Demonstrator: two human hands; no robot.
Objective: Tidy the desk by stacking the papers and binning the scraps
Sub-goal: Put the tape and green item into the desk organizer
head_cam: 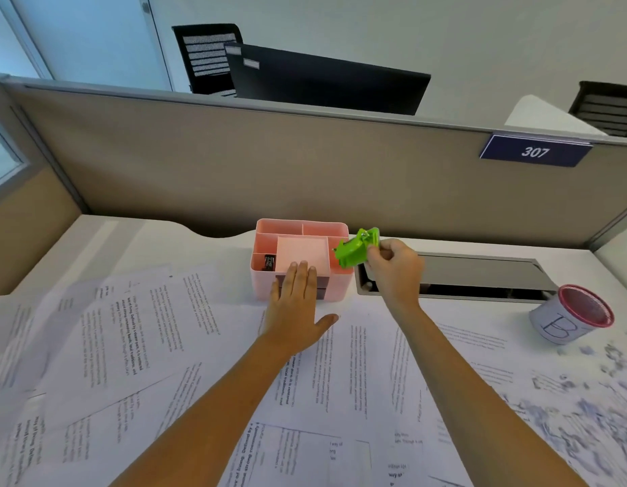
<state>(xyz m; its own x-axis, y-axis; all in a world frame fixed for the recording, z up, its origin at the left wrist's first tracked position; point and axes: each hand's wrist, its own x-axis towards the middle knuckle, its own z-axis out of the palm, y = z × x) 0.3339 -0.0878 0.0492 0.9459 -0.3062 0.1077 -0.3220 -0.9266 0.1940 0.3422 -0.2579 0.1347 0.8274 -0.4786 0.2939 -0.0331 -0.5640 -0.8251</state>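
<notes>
At the centre of the frame the left hand [298, 304] lies flat with its fingers straight and together, the fingertips resting on the front top edge of a pink desk organiser [301, 256], the thumb spread out to the right over the papers. Just right of the organiser, the right hand [392, 267] is curled round a green stapler-like tool [357, 247], gripping it by its right end and holding it raised beside the organiser's right wall.

Printed papers [136, 328] lie scattered and overlapping across the whole lower half of the frame, at many angles, under both forearms. Paper scraps [586, 398] are strewn thickly over the lower right of the desk, blurred in this view. Above them, at the right edge, stands a small white bin [568, 316] with a red rim and a hand-drawn letter B on its side.

A grey cable hatch [480, 275] sits open in the desk between the right hand and the bin. A number plate [535, 151] reading 307 hangs on the partition at the upper right.
</notes>
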